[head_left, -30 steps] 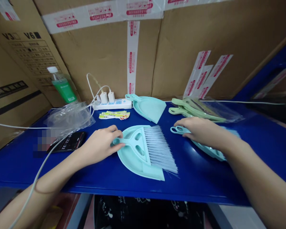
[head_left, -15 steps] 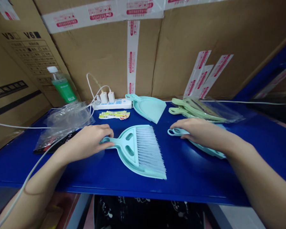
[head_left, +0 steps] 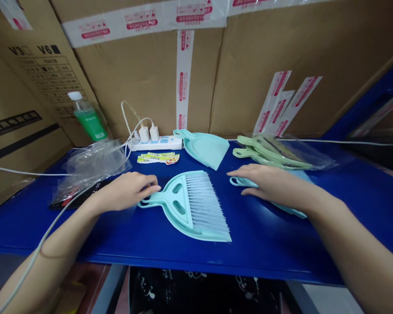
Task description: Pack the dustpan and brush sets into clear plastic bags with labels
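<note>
A light teal hand brush (head_left: 180, 205) with pale bristles lies nested on a matching dustpan (head_left: 173, 220), mid-table. My left hand (head_left: 127, 189) hovers at their handle end, thumb and fingers slightly apart, the handle loop showing below them. To the right, my right hand (head_left: 268, 181) is over another teal handled piece (head_left: 242, 182), fingers spread with the thumb clear of the handle. My hand and forearm cover much of that piece, so I cannot tell if it is a brush, a dustpan or both. Farther back lies a separate teal dustpan (head_left: 206, 146).
Green handled pieces (head_left: 265, 150), partly in clear plastic, lie at the back right. A white power strip (head_left: 167, 143) with chargers, colourful packets (head_left: 159, 158), crumpled plastic (head_left: 94, 161) and a green bottle (head_left: 90, 122) are along the back left. Cardboard boxes (head_left: 144, 78) wall the blue table (head_left: 196, 257).
My left fingers have come off the brush-and-dustpan handle and lifted slightly. My right hand's fingers have spread, loosening from the teal handle. The view has shifted slightly.
</note>
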Tool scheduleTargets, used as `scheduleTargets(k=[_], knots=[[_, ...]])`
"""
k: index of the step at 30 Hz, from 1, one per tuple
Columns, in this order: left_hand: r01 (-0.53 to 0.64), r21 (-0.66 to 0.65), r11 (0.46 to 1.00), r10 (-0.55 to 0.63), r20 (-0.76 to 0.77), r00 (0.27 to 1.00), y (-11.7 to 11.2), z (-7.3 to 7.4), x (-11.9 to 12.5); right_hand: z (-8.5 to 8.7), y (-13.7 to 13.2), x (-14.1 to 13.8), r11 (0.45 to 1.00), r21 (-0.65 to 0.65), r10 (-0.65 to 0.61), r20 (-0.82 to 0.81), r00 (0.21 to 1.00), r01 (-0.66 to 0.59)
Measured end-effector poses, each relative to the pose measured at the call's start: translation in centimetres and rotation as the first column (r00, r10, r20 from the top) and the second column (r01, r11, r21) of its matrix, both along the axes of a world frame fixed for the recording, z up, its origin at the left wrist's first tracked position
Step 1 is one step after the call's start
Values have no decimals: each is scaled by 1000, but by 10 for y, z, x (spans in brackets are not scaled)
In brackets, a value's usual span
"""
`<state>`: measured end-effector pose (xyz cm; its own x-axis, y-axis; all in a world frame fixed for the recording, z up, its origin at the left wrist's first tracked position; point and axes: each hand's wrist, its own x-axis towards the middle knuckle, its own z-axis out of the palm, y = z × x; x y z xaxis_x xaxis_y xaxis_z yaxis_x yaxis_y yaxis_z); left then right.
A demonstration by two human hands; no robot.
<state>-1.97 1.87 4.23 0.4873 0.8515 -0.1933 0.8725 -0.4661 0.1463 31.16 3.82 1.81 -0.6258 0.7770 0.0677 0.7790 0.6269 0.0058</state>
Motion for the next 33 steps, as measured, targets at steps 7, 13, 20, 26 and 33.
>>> scheduleTargets(k=[7, 13, 20, 26, 33], knots=[[117, -228, 967, -66, 217, 974, 8, -10, 1, -10, -2, -22, 988, -65, 126, -196, 973, -141], [157, -195, 968, -79, 358, 930, 13, -22, 4, -24, -2, -37, 951, -241, 151, -180, 972, -193], [53, -409, 911, 224, 600, 768, 13, -37, 14, -22, -2, -34, 952, -218, 179, -177, 968, -216], [15, -551, 834, 439, 680, 587, 10, -47, 20, -21, -6, -40, 946, -198, 216, -206, 954, -257], [38, -539, 841, 417, 693, 588, 11, -46, 21, -39, -11, -53, 941, -204, 212, -271, 939, -272]])
